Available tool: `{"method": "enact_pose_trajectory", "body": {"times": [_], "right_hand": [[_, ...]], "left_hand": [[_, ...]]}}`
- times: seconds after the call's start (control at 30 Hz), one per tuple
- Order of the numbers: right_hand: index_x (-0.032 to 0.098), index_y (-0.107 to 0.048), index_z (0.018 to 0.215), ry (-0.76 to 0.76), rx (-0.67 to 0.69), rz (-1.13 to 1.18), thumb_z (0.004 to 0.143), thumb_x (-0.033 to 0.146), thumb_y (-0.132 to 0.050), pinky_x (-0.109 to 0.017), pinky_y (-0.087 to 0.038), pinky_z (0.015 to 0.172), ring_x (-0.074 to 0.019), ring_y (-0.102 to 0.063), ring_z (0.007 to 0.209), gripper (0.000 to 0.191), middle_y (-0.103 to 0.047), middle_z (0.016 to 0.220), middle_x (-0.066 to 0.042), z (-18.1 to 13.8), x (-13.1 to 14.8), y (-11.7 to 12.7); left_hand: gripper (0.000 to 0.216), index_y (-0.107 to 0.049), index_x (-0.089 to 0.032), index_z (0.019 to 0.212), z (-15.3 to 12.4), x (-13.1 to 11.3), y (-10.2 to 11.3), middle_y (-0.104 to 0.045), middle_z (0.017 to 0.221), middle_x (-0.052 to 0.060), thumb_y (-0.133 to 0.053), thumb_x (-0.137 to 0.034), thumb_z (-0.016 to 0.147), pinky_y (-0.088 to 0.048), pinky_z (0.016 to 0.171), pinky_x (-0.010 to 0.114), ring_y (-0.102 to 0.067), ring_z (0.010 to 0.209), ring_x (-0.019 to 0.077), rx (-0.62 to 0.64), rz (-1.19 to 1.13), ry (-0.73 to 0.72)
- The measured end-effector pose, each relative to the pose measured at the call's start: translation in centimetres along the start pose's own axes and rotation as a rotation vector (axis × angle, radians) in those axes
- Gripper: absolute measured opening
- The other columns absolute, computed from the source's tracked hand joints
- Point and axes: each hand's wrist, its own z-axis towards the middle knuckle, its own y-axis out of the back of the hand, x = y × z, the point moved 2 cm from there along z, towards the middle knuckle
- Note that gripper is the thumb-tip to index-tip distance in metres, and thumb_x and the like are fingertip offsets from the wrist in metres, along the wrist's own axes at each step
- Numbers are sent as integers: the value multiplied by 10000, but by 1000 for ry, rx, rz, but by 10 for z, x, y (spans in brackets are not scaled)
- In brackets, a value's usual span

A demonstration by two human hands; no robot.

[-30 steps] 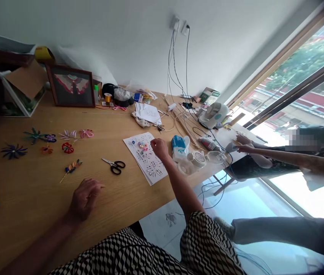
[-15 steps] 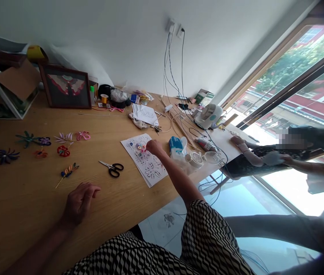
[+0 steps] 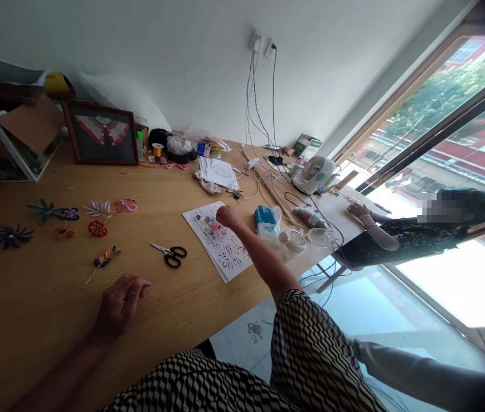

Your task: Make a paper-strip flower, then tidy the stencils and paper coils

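Right hand [image 3: 226, 216], fingers curled, at small coloured pieces [image 3: 212, 223] on the patterned paper sheet [image 3: 220, 243], centre frame; grasp cannot be told. Left hand [image 3: 118, 303], loosely open, rests lower left. Risk: a sweep may scatter pieces toward scissors [image 3: 169, 253]

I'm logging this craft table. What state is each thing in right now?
right hand: fingers bunched over the small coloured pieces on the patterned sheet
left hand: resting loosely curled on the table, holding nothing
scissors: lying flat, blades shut
framed picture: propped upright
wall plugs: plugged in
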Motion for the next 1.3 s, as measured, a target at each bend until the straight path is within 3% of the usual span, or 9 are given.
{"method": "enact_pose_trajectory", "body": {"times": [0.2, 0.37, 0.53, 0.83, 0.97, 1.1, 1.3], "right_hand": [[141, -702, 1101, 15, -9, 11, 882, 165, -523, -218, -449, 758, -191, -636, 949, 284, -685, 1131, -132, 5, 3, 6], [140, -730, 1034, 18, 13, 7, 828, 164, -594, -224, -452, 773, -201, -633, 955, 248, -704, 1083, -128, 11, 8, 4], [112, -717, 1040, 17, -24, 14, 850, 134, -542, -210, -434, 719, -184, -641, 895, 260, -708, 1058, -134, 14, 2, 6], [112, -731, 945, 15, -70, 32, 871, 234, -582, -209, -389, 639, -167, -629, 820, 206, -719, 956, -117, 12, -2, 7], [140, -734, 964, 57, -76, 73, 874, 194, -549, -192, -390, 650, -145, -632, 835, 213, -725, 944, -81, 15, 8, 6], [216, -728, 1020, 108, -46, 108, 861, 285, -602, -175, -406, 667, -134, -637, 891, 214, -729, 994, -28, 22, 28, -1], [211, -725, 1041, 83, -3, 77, 831, 283, -633, -208, -443, 668, -178, -656, 902, 241, -719, 1041, -74, 31, 46, -13]], "left_hand": [[288, -645, -250, 747, -2, 2, 0, -575, 577, -22, -411, -246, 915, -473, 568, 275, -567, 541, 143, -4, -11, 5], [287, -638, -253, 739, -2, 3, -1, -569, 574, -21, -411, -248, 915, -467, 563, 275, -561, 544, 149, 3, -11, 6], [295, -637, -247, 737, -2, 3, -1, -566, 572, -20, -407, -257, 922, -467, 569, 276, -560, 549, 147, 13, 0, 1], [308, -637, -196, 738, 0, -1, 0, -550, 578, -32, -400, -217, 935, -451, 590, 226, -545, 552, 107, 11, 8, -23], [315, -641, -181, 739, -1, -1, 0, -544, 576, -34, -398, -212, 936, -447, 598, 215, -543, 552, 98, 14, 18, -30], [308, -646, -180, 751, -2, 2, -1, -549, 580, -35, -402, -216, 936, -449, 597, 214, -545, 554, 99, 12, 13, -20], [313, -649, -184, 745, -1, 1, 1, -553, 573, -32, -402, -231, 932, -452, 592, 219, -549, 547, 104, 4, 16, -7]]}}
